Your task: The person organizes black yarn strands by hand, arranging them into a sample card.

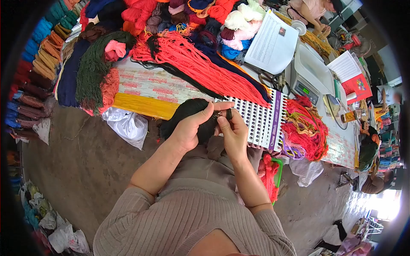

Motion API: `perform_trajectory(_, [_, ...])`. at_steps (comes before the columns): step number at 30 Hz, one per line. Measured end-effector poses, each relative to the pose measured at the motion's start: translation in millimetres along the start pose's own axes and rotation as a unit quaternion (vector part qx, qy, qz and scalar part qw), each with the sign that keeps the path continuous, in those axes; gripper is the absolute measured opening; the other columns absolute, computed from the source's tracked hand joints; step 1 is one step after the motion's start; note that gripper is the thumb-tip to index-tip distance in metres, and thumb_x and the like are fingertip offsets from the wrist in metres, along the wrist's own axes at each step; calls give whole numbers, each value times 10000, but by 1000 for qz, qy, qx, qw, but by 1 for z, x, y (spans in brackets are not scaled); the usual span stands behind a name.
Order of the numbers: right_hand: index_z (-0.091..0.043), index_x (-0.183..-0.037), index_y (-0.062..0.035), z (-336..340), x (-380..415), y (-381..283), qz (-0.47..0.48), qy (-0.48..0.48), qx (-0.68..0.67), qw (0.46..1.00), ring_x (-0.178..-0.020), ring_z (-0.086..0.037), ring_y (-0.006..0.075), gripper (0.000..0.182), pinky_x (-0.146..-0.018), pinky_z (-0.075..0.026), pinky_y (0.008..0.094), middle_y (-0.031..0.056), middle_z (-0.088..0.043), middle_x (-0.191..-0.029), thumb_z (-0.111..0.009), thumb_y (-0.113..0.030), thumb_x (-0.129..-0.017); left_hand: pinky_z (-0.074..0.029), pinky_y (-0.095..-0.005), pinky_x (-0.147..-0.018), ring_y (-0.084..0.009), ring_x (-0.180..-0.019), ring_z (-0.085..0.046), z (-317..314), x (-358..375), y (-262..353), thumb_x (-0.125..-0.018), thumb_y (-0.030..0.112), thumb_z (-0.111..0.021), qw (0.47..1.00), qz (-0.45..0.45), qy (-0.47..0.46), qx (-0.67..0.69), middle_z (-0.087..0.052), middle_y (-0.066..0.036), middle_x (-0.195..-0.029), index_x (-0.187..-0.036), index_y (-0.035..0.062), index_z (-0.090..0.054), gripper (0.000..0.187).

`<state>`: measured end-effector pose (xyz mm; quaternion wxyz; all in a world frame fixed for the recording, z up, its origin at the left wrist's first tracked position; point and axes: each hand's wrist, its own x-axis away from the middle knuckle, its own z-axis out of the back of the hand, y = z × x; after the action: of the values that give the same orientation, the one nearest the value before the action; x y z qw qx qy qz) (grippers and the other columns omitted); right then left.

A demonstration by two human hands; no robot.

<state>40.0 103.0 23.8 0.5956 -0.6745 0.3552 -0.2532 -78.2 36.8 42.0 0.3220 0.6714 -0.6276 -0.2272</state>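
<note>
Both my hands are together at the table's front edge, over my lap. My left hand [196, 123] is closed around black yarn [183, 114], which hangs in a thick bundle below its fingers. Close against it, my right hand [232, 130] pinches a dark strand or loop at the fingertips; the exact detail is too small to tell. Just right of my hands lies a white card with rows of round holes and a purple edge [275, 121]. Long coral-red yarn [200, 68] stretches across the table behind, with dark strands beside it.
Yarn heaps [141, 15] cover the back of the table. A printed sheet [273, 42], a scale [306, 89] and mixed red yarn [303, 128] are at the right. A green basket [278, 177] stands below the edge. Another person [314, 13] is at the back right.
</note>
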Motion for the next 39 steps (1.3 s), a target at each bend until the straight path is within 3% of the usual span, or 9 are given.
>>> perform_trajectory(9, [-505, -898, 12, 4, 2, -2, 11, -21, -55, 998, -619, -512, 88, 98, -570, -425, 211, 26, -486, -791, -489, -80, -929, -441, -277, -788, -126, -984, -519, 1, 1, 5, -945, 422, -388, 999, -3, -20, 44, -543, -58, -1189, -1217, 20, -518, 503])
perform_trajectory(13, [-505, -918, -5, 5, 5, -9, -15, -20, -68, 997, -639, -567, 102, 196, -590, -433, 212, 48, -586, -829, -452, -190, -959, -447, -289, -799, -150, -975, -535, 10, -3, 0, -950, 388, -398, 994, -13, -27, 103, -540, -89, -1197, -1200, 11, -524, 469])
perform_trajectory(24, [-451, -863, -10, 11, 11, -14, -34, -20, -36, 999, -585, -564, 128, 219, -571, -458, 234, 62, -573, -717, -431, -202, -966, -462, -265, -684, -152, -723, -567, -3, 3, 10, -945, 327, -443, 988, -98, 115, 14, -585, -82, -893, -1151, -24, -535, 417])
perform_trajectory(28, [-446, -868, -10, 9, 12, -12, -27, -6, -30, 999, -587, -564, 125, 215, -575, -459, 236, 58, -565, -709, -426, -199, -968, -451, -271, -633, -146, -660, -556, -16, 8, 18, -951, 329, -429, 988, -78, 119, 61, -570, -70, -863, -1192, -18, -512, 430])
perform_trajectory(32, [-453, -876, -10, 4, 12, -18, -29, 30, -54, 998, -570, -550, 115, 200, -542, -445, 228, 55, -560, -703, -426, -186, -967, -431, -243, -634, -103, -586, -498, 7, 9, 15, -956, 357, -404, 996, -73, 30, 43, -540, -46, -865, -1245, 2, -484, 465])
perform_trajectory(34, [-472, -866, -11, 13, 12, -14, -70, -6, -46, 996, -548, -531, 96, 197, -494, -422, 223, 40, -547, -666, -438, -181, -962, -408, -233, -579, -75, -489, -408, 10, 8, 17, -955, 357, -407, 997, -63, 21, 44, -523, -47, -878, -1272, -1, -457, 481])
perform_trajectory(36, [-510, -758, -13, 11, 15, -32, -160, -105, 104, 976, -531, -465, 61, 238, -467, -375, 232, 12, -503, -585, -542, -192, -910, -372, -214, -535, -50, -490, -381, 10, 10, 21, -956, 316, -426, 997, -66, 47, 17, -510, -17, -828, -1276, -6, -451, 455])
perform_trajectory(38, [-528, -810, 8, 16, 17, -35, 32, -159, 273, 948, -561, -523, 294, 200, -537, -428, 349, 155, -522, -643, -611, -170, -847, -335, -223, -475, -51, -445, -369, 22, 16, 22, -934, 265, -470, 990, -36, 82, -109, -555, -34, -782, -1175, -44, -526, 396])
perform_trajectory(39, [-513, -877, -8, 21, 14, -46, 115, -124, 327, 930, -671, -547, 380, 176, -583, -447, 393, 190, -535, -702, -603, -156, -843, -310, -227, -425, -59, -408, -361, 25, 22, 34, -905, 247, -523, 974, -4, 53, -220, -516, -27, -620, -1019, -56, -601, 333])
